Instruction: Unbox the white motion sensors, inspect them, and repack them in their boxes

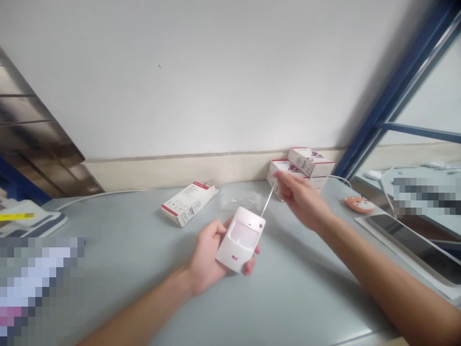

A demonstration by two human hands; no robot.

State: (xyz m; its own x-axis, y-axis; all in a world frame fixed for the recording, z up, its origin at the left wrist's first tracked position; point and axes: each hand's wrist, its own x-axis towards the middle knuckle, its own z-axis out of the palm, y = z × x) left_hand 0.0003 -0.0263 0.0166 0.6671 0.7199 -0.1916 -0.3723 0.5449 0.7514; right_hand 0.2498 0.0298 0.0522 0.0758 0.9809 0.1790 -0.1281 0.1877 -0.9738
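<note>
The left hand (207, 252) cradles a white motion detector (230, 257) just above the grey tabletop (144, 274), near the middle of the view. Its fingers wrap beneath the casing, with fingertips showing along the right edge and the thumb side lying against the left. The right hand (297, 194) is closed in a pinch around the upper end of a slim screwdriver-like tool (267, 202), whose handle is mostly hidden by the fingers.

The detector lies down and to the left of the right hand, so the left is far nearer, being in contact with it. Its long axis slants from lower left to upper right, away from the wearer, and the metal shaft slopes down on a similar line to the top edge, by the corner closer to the right hand. Blur makes it hard to say whether the tip touches that edge, enters it or passes behind.

The detector is a flat, roughly rectangular casing with softened corners. A broad, pale pinkish window is set into its front, with a small red mark above, a dark round spot near the upper right corner and a little red logo towards the lower end.
</note>
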